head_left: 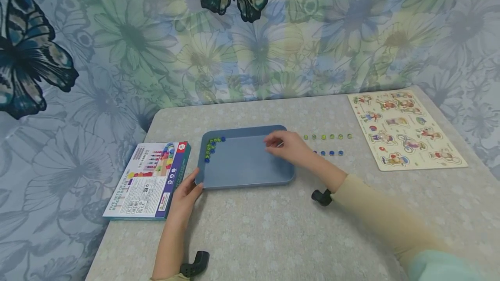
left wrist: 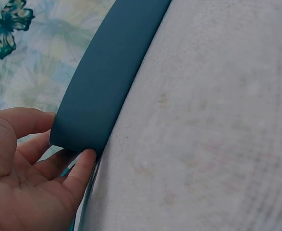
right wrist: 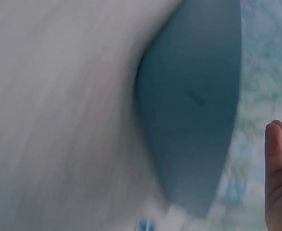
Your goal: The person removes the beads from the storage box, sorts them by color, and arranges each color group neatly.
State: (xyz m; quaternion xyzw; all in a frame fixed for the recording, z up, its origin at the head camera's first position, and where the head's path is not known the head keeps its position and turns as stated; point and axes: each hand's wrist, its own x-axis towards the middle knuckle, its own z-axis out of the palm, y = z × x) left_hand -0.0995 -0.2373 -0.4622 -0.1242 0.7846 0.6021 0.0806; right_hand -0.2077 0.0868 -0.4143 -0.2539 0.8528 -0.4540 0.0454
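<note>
A blue-grey tray [head_left: 242, 166] lies on the table. My left hand [head_left: 185, 194] grips its near left corner, and the left wrist view shows the fingers and thumb around the corner of the tray [left wrist: 90, 82]. Small glassy green pieces [head_left: 208, 146] and blue pieces [head_left: 207, 160] form an angled pattern in the tray's far left part. Over the tray's right part hovers my right hand [head_left: 289, 146], fingers bent toward the left, thumb and fingertips apart and no piece showing between them. In the right wrist view its fingers [right wrist: 275, 154] look fairly straight.
Right of the tray lie a row of green pieces [head_left: 324, 137] and a row of blue pieces [head_left: 332, 153], partly behind the right hand. A printed box [head_left: 146, 181] sits close on the left. At the far right lies a wooden picture board [head_left: 406, 129].
</note>
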